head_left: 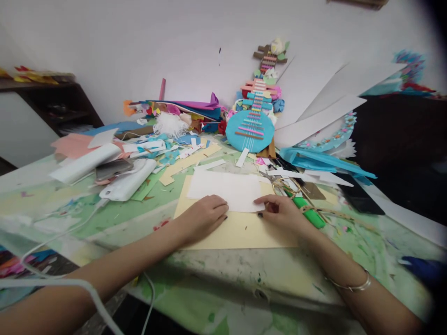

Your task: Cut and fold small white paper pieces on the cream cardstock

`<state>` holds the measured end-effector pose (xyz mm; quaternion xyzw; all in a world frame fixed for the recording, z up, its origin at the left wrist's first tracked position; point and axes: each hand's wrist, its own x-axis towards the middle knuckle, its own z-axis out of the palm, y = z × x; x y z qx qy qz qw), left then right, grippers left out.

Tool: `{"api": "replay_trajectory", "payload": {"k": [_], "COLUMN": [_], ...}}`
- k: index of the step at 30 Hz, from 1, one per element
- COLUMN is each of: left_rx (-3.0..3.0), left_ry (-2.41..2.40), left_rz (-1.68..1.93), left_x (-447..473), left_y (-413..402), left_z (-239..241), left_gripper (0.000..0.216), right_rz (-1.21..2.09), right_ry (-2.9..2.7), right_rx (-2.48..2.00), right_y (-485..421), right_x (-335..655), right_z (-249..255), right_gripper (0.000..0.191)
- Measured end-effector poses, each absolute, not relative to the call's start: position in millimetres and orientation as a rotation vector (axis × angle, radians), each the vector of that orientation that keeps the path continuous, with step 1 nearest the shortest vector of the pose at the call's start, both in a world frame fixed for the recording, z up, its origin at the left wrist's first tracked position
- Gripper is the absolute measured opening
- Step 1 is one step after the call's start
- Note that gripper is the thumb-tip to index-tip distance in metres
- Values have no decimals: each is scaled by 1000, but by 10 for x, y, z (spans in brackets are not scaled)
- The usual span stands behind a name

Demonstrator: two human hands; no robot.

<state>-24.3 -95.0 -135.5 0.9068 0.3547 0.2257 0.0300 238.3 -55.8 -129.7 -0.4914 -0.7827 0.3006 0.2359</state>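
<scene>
Both hands at white sheet, bench centre.
White sheet [228, 190] lies on cream card [240, 230]. The left hand [206, 215] is loosely curled, pressing the sheet's 6 o'clock edge. The right hand [281, 211] has fingertips on that edge; pinch or press unclear. Green pen [309, 215] at its 3 o'clock.

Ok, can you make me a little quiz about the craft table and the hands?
1. True or false: the white paper lies on top of the cream sheet.
2. What colour is the pen-like tool beside the right hand? A red, B green, C black.
3. Fill in: the bracelet is on the ____ wrist, while the left hand rests on the cream sheet.
Key: 1 true; 2 B; 3 right.
</scene>
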Motion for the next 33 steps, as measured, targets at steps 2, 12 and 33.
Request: {"api": "replay_trajectory", "payload": {"k": [2,12,33], "left_rx": [2791,2585,2519], "left_ry": [1099,1177,1191], "left_rz": [774,883,820], "left_x": [-249,-284,-319], "left_y": [-939,-898,-793], "left_z": [-1382,-1416,-1323], "left_gripper": [23,17,26], "right_rz": [748,670,584], "right_ry": [-2158,-2100,-2144], "right_rx": [-1337,-1351,-1332], "right_y": [-596,-567,-574], "right_x": [2378,2396,2411], "right_z": [-1308,-1312,-1296], "right_gripper": [29,27,15]}}
